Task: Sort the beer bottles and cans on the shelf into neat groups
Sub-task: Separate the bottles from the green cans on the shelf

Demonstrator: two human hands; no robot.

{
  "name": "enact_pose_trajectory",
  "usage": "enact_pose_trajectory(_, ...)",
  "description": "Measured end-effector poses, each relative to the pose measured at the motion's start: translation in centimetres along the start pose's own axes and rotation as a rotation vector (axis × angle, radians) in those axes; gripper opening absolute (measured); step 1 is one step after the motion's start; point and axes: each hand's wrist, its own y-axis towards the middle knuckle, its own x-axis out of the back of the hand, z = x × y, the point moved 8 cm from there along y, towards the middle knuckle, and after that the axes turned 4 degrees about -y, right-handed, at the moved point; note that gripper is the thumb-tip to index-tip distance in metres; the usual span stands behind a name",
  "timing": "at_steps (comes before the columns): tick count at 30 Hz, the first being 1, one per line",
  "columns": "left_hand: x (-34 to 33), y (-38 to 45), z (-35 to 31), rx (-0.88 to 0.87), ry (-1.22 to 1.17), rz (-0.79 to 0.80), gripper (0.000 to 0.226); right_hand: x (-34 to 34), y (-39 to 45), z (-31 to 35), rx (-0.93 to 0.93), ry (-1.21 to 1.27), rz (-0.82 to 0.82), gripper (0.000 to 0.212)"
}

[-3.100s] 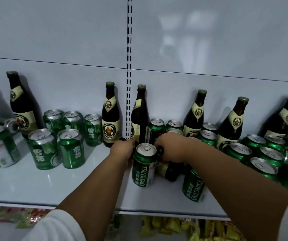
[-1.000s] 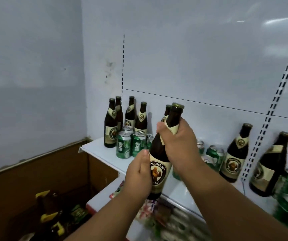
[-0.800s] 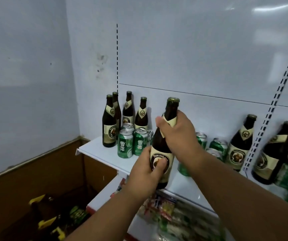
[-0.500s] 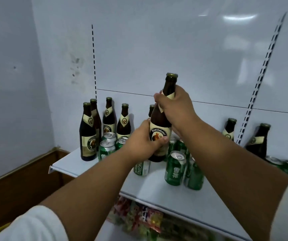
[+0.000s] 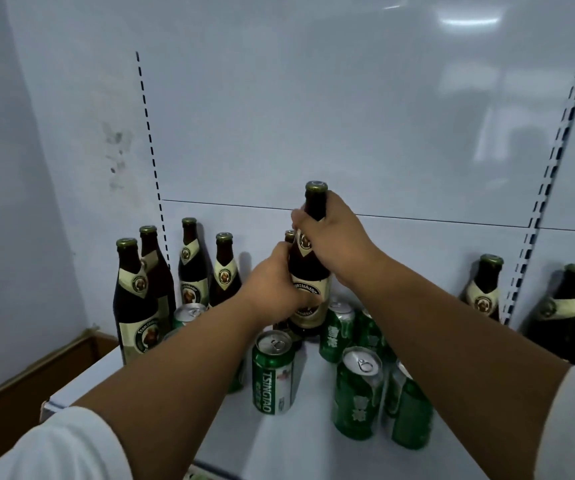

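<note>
A dark brown beer bottle [image 5: 310, 289] with a cream label stands upright in the middle of the white shelf [image 5: 300, 441], its base at the shelf among cans. My right hand [image 5: 331, 233] grips its neck just under the cap. My left hand [image 5: 275, 282] wraps round its body at the label. Several matching bottles [image 5: 192, 268] stand grouped at the shelf's left end, the nearest one [image 5: 135, 303] in front. A Tsingtao can [image 5: 272, 372] stands right below the held bottle.
Green cans [image 5: 357, 393] cluster under my right forearm and behind the held bottle. Two more bottles [image 5: 485, 289] stand at the right against the back panel, beside a slotted upright [image 5: 535, 216]. The shelf's left end meets a wall and a brown ledge [image 5: 19, 386].
Both hands have carried the bottle leftward along the shelf and lowered it among the cans near the left bottle group. The view has moved closer to the shelf.
</note>
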Motion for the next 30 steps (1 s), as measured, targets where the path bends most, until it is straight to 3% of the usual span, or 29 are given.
enact_pose_trajectory(4, -0.8, 1.2, 1.6, 0.008, 0.192, 0.079, 0.074, -1.0, 0.3, -2.3, -0.074, 0.036, -0.012, 0.012)
enact_pose_trajectory(10, -0.9, 1.8, 2.8, -0.018, 0.194, 0.178, 0.036, -3.8, -0.6, -5.0, -0.178, 0.065, -0.003, 0.014)
enact_pose_trajectory(16, -1.4, 1.8, 3.4, -0.111, 0.465, 0.251, 0.015, -5.7, -1.2, -6.3, -0.237, 0.030, -0.022, 0.010)
enact_pose_trajectory(24, 0.0, 1.4, 5.4, -0.066, 0.388, 0.201, 0.013, -6.9, -1.6, -6.4, -0.230, -0.036, 0.004, 0.011)
enact_pose_trajectory(28, 3.4, -1.1, 6.0, -0.055, 0.290, -0.004, 0.020, -6.3, -2.5, -6.3, -0.239, -0.186, 0.052, 0.031)
enact_pose_trajectory(30, 4.1, -3.6, 6.1, -0.086, 0.199, -0.060, 0.020, -5.2, -3.6, -6.6, -0.261, -0.264, -0.029, 0.043)
